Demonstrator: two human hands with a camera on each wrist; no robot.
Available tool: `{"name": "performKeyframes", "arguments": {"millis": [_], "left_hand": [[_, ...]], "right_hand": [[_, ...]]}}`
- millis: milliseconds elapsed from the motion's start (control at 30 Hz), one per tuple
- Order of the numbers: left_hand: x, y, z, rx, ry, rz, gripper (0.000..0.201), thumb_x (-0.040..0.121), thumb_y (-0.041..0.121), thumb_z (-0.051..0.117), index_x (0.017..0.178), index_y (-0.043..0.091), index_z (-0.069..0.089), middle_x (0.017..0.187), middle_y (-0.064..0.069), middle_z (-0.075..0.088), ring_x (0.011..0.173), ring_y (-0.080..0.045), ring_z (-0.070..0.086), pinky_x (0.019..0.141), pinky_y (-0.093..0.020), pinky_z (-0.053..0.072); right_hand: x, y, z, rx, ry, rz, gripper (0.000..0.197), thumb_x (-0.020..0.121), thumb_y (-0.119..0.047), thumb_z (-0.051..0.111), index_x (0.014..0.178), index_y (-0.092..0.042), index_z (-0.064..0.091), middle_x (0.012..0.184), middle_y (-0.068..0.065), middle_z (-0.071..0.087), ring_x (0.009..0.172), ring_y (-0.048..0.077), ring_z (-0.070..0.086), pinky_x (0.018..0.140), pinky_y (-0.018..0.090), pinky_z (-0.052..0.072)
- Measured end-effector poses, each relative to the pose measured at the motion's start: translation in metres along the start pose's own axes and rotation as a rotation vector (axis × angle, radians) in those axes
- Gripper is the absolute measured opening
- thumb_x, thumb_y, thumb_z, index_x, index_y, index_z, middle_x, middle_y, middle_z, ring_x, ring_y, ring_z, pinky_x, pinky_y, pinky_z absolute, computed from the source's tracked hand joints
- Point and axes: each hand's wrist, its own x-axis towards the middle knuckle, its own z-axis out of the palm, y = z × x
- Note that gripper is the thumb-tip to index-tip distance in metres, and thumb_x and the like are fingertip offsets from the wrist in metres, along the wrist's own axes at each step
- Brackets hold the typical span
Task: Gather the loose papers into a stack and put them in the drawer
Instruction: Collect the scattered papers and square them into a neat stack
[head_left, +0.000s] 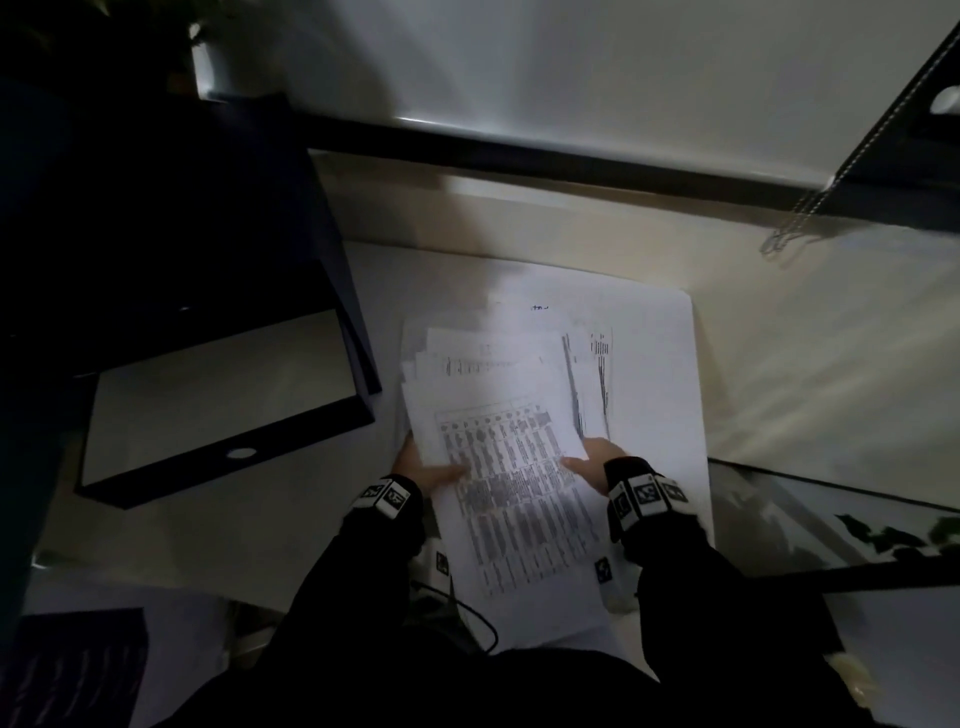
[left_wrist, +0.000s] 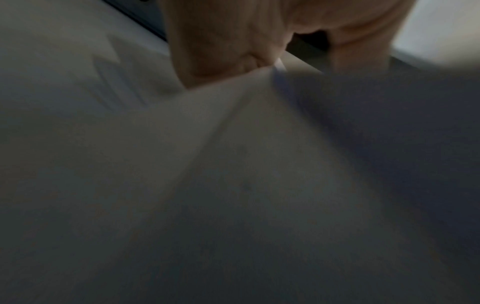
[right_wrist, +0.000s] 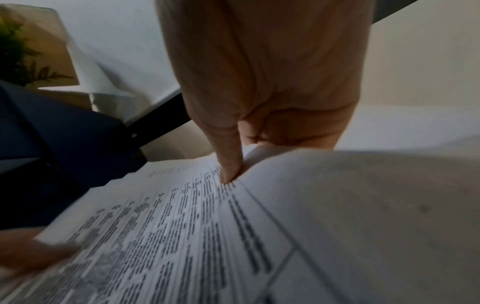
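Observation:
A loose pile of printed white papers (head_left: 514, 452) lies fanned out, with a table-printed sheet on top. My left hand (head_left: 423, 467) grips the pile's left edge, thumb on top. My right hand (head_left: 592, 462) grips the right edge, thumb on the printed sheet. In the right wrist view the thumb (right_wrist: 228, 164) presses on the papers (right_wrist: 182, 236) and the fingers curl beneath. The left wrist view is blurred, with the left hand (left_wrist: 221, 51) at a paper (left_wrist: 233, 164) edge. The open dark drawer (head_left: 223, 410) with a pale bottom stands to the left of the papers.
The dark cabinet (head_left: 156, 208) rises above the drawer at the left. A potted plant (right_wrist: 18, 51) stands behind it. A bead chain (head_left: 810, 208) hangs from a blind at the right. A black cable (head_left: 467, 613) lies near my body.

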Motion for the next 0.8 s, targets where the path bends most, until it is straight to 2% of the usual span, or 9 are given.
{"name": "performKeyframes", "arguments": {"millis": [67, 133, 200, 267, 400, 500, 600, 700, 800], "left_hand": [[-0.01, 0.005, -0.003, 0.091, 0.019, 0.049, 0.088, 0.057, 0.005, 0.083, 0.134, 0.007, 0.041, 0.133, -0.015, 0.055, 0.121, -0.028, 0.054, 0.106, -0.05, 0.041], [-0.021, 0.01, -0.013, 0.053, 0.071, 0.049, 0.068, 0.066, -0.003, 0.077, 0.128, 0.006, 0.049, 0.129, -0.014, 0.057, 0.115, -0.025, 0.056, 0.106, -0.043, 0.042], [-0.028, 0.009, -0.027, -0.01, 0.121, -0.003, 0.054, 0.073, -0.002, 0.074, 0.123, 0.005, 0.055, 0.121, -0.01, 0.059, 0.105, -0.02, 0.056, 0.102, -0.035, 0.043], [-0.033, 0.006, -0.039, -0.011, 0.201, -0.02, 0.053, 0.074, -0.001, 0.073, 0.124, 0.003, 0.055, 0.123, -0.011, 0.059, 0.107, -0.022, 0.057, 0.102, -0.036, 0.042], [-0.028, -0.001, -0.049, 0.056, 0.295, -0.056, 0.063, 0.075, -0.007, 0.067, 0.134, 0.002, 0.045, 0.137, -0.017, 0.051, 0.125, -0.03, 0.051, 0.107, -0.039, 0.038], [-0.021, -0.003, -0.049, 0.078, 0.285, -0.058, 0.067, 0.075, -0.006, 0.067, 0.136, 0.001, 0.042, 0.14, -0.017, 0.048, 0.128, -0.03, 0.048, 0.109, -0.041, 0.037], [-0.013, -0.005, -0.049, 0.097, 0.255, -0.079, 0.073, 0.073, -0.002, 0.07, 0.139, 0.005, 0.041, 0.141, -0.013, 0.048, 0.128, -0.03, 0.048, 0.11, -0.044, 0.037], [-0.002, -0.015, -0.051, 0.075, 0.221, -0.068, 0.076, 0.069, -0.001, 0.074, 0.138, 0.005, 0.042, 0.141, -0.016, 0.049, 0.128, -0.031, 0.048, 0.109, -0.049, 0.038], [-0.002, -0.014, -0.051, 0.101, 0.238, -0.074, 0.076, 0.071, -0.001, 0.074, 0.139, 0.003, 0.04, 0.143, -0.015, 0.046, 0.13, -0.031, 0.046, 0.111, -0.047, 0.036]], "right_hand": [[-0.002, -0.007, 0.003, 0.016, 0.007, -0.051, 0.062, 0.095, -0.051, 0.038, 0.136, -0.006, 0.045, 0.141, 0.014, 0.049, 0.119, 0.027, 0.053, 0.106, 0.036, 0.04], [0.002, -0.01, -0.002, 0.095, 0.133, -0.107, 0.041, 0.093, -0.045, 0.047, 0.111, -0.011, 0.062, 0.117, 0.014, 0.065, 0.095, 0.025, 0.061, 0.094, 0.034, 0.048], [0.013, -0.005, -0.01, 0.182, 0.391, -0.025, 0.035, 0.089, -0.033, 0.057, 0.113, -0.009, 0.063, 0.121, 0.018, 0.063, 0.105, 0.029, 0.061, 0.097, 0.034, 0.046], [0.013, -0.002, -0.018, 0.123, 0.499, 0.047, 0.044, 0.087, -0.029, 0.06, 0.125, -0.007, 0.058, 0.132, 0.019, 0.054, 0.119, 0.03, 0.054, 0.102, 0.032, 0.04], [0.024, -0.005, -0.016, 0.214, 0.456, 0.003, 0.05, 0.08, -0.032, 0.07, 0.121, -0.007, 0.06, 0.13, 0.018, 0.057, 0.113, 0.03, 0.06, 0.099, 0.03, 0.044], [0.026, -0.006, -0.014, 0.283, 0.463, -0.059, 0.047, 0.073, -0.028, 0.078, 0.112, -0.009, 0.06, 0.117, 0.017, 0.063, 0.099, 0.028, 0.064, 0.084, 0.027, 0.046], [0.023, -0.004, -0.017, 0.244, 0.493, -0.116, 0.041, 0.07, -0.03, 0.081, 0.102, -0.011, 0.065, 0.112, 0.01, 0.048, 0.082, 0.024, 0.056, 0.082, 0.025, 0.048], [0.023, -0.004, -0.015, 0.202, 0.519, -0.141, 0.04, 0.068, -0.028, 0.082, 0.1, -0.01, 0.068, 0.104, 0.005, 0.038, 0.089, 0.026, 0.059, 0.085, 0.021, 0.044], [0.018, -0.01, -0.004, 0.292, 0.55, -0.291, 0.045, 0.073, -0.017, 0.078, 0.115, -0.014, 0.06, 0.116, 0.013, 0.057, 0.103, 0.031, 0.064, 0.094, 0.034, 0.051]]}}
